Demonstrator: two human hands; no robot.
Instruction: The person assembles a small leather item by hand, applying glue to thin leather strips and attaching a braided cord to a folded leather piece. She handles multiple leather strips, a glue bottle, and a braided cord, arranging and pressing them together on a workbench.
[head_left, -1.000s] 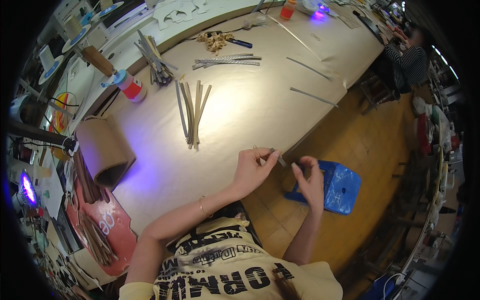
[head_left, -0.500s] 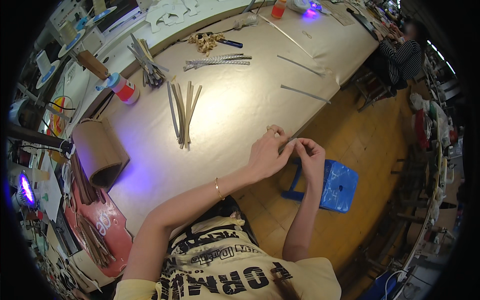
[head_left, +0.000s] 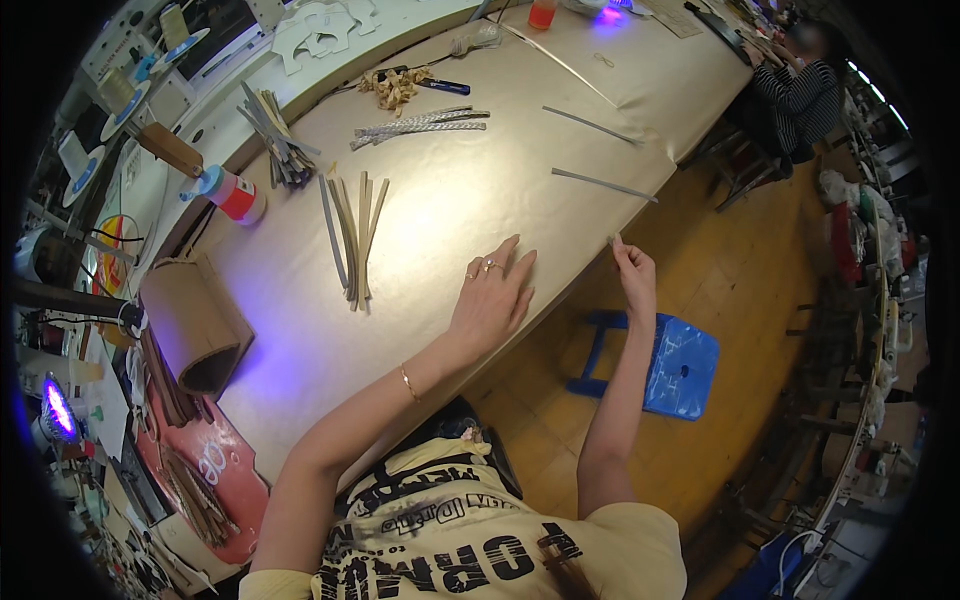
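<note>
My left hand (head_left: 490,295) hovers low over or rests on the gold-beige table covering, fingers spread and holding nothing. Beyond the table's front edge, my right hand (head_left: 637,278) is pinched, thumb against fingers. A tiny greyish end shows at its fingertips, too small to name. Two thin grey strips, a farther one (head_left: 592,124) and a nearer one (head_left: 604,184), lie apart on the table ahead of that hand. Left of my left hand lies a loose bunch of grey and tan strips (head_left: 350,240). Several braided silvery strips (head_left: 420,126) lie farther back.
A red-and-white bottle with a blue cap (head_left: 232,195) stands at the left, near a bundle of strips (head_left: 277,140) and a curved brown board (head_left: 195,325). A blue pen-like tool (head_left: 445,86) lies behind. Below right is a blue stool (head_left: 682,368); another person (head_left: 800,90) sits far right.
My hands were together at the table edge, with a dark grey piece between their fingers. They have separated: the left moved left over the table and opened, the right moved slightly up and right.
</note>
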